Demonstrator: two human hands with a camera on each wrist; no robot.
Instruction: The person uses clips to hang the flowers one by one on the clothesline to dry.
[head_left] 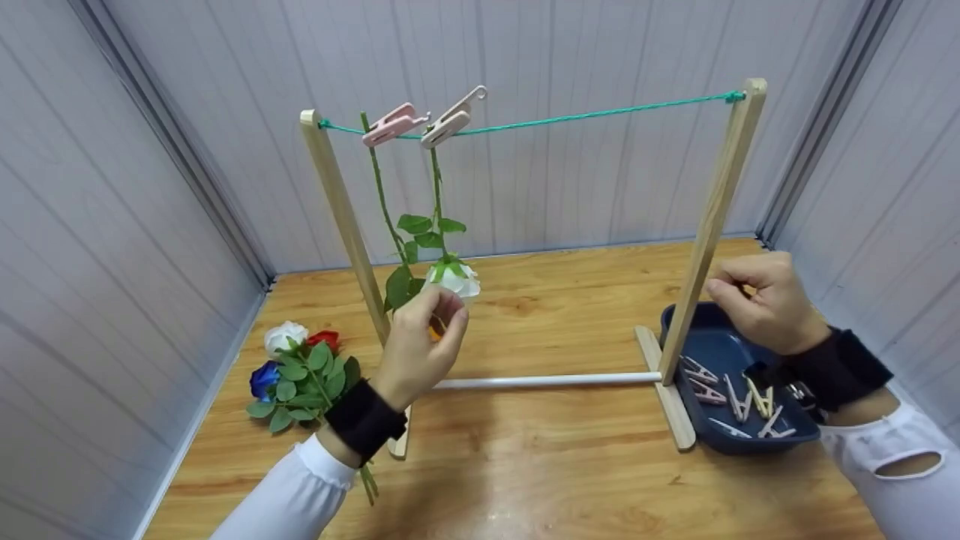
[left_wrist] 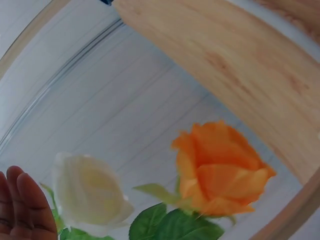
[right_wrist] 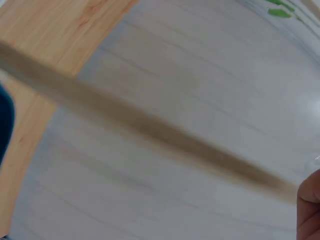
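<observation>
"Where is there room to move?"

"The green cord [head_left: 585, 118] runs long and bare across the upper right, from the beige clothespin [head_left: 448, 126] to the right post [head_left: 712, 225]. The table [head_left: 570, 465] stretches wide across the lower middle."

"And the hands?"

"The left hand [head_left: 424, 341], near the centre, has loosely bent fingers with a gap to the thumb, and I see nothing in it. It's just beside the hanging white rose [head_left: 456, 279]; I can't tell whether they touch. The right hand [head_left: 769, 304], at right, is curled in; whether it holds anything, I can't tell."

"What's everything made of?"

"Ruffled petals on the white rose and the orange rose [left_wrist: 222, 172], both head-down. The pink clothespin [head_left: 390, 125] and the beige one grip green stems at upper left. Posts of pale, flat wood; ribbed wall panels behind."

"Anything in the way?"

"The left post [head_left: 337, 195], beside the stems, and a white bar [head_left: 551, 380] low between the posts. A blue bin [head_left: 757, 446] of clothespins sits lower right, a leafy bouquet [head_left: 300, 382] lower left."
</observation>
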